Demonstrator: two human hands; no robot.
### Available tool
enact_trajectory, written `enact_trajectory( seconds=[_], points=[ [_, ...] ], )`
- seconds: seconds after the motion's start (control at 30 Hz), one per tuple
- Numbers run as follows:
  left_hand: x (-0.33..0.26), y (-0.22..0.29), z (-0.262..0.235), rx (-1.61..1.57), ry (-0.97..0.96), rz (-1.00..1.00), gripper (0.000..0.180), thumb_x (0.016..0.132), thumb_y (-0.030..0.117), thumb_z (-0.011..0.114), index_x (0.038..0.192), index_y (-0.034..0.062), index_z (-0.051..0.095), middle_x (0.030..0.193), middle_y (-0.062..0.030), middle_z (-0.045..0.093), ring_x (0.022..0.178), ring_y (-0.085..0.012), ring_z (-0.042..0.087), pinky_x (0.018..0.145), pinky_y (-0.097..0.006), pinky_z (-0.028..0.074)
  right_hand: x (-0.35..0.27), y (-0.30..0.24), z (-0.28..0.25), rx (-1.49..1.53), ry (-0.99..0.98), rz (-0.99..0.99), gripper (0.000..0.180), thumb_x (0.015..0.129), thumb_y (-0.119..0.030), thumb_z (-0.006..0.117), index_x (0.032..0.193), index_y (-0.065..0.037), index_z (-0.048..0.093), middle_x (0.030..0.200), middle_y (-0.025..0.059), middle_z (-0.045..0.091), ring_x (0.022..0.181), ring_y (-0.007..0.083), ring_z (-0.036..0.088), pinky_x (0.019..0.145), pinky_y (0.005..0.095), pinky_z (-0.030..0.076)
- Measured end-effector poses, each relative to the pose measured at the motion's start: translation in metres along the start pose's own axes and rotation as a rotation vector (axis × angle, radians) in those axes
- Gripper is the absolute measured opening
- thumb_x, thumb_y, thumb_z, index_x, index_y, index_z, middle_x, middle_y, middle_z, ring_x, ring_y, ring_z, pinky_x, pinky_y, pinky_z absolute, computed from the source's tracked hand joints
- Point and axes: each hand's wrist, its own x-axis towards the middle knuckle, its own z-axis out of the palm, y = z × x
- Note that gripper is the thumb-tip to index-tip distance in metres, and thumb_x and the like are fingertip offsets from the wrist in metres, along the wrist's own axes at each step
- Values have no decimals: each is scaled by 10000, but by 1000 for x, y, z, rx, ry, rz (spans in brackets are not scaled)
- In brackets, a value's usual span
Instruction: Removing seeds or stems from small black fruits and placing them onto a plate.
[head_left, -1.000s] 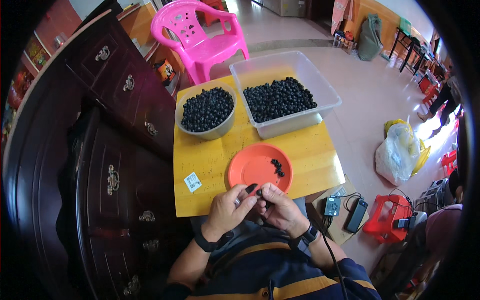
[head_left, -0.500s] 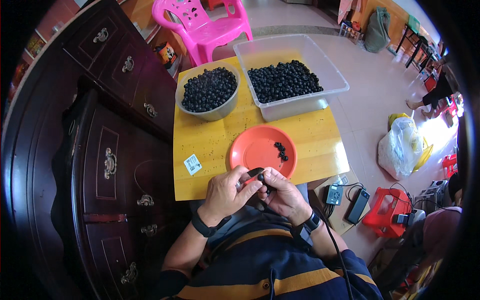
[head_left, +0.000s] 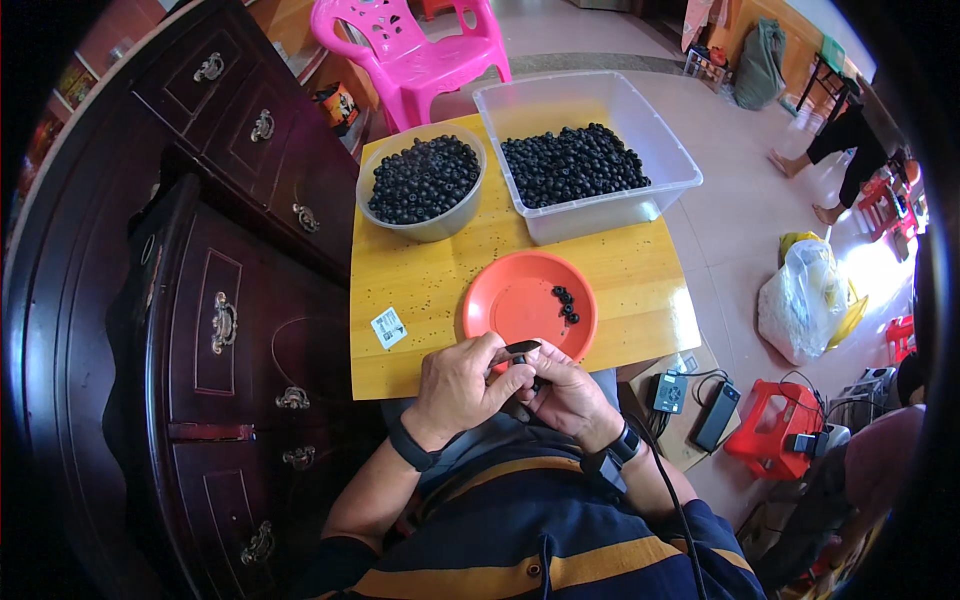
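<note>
While both hands meet at table's near edge, left hand (head_left: 455, 385) fingers pinch small dark tool (head_left: 522, 348), long axis left-right; right hand (head_left: 562, 395) fingers curl around small dark berry (head_left: 521, 360) just below tip; orange plate (head_left: 510, 300) just beyond.

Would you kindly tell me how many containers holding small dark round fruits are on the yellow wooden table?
3: the round grey bowl at back left, the clear rectangular plastic tub at back right, and the shallow orange plastic plate nearest the hands, holding only a few.
</note>
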Motion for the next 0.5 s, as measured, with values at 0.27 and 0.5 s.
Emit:
enact_trajectory(
  seconds=[0.27, 0.5],
  points=[
    [-2, -2, 2, -7, -27, 3, 387, 912, 417, 706, 815, 55, 605, 618, -102, 620, 562, -291, 647, 514, -374, 479, 2, 5, -6, -42, -23, -91, 62, 1008, -143, 592, 984, -86, 595, 872, 32, 626, 717, 113, 602, 706, 255, 533],
    [-7, -4, 7, -47, -72, -39, 408, 925, 438, 676, 789, 61, 598, 618, -102, 624, 570, -313, 647, 512, -393, 485, 0, 4, -5, -38, 19, -76, 67, 1009, -154, 594, 989, -92, 607, 860, 19, 624, 727, 110, 593, 713, 253, 522]
  ],
)
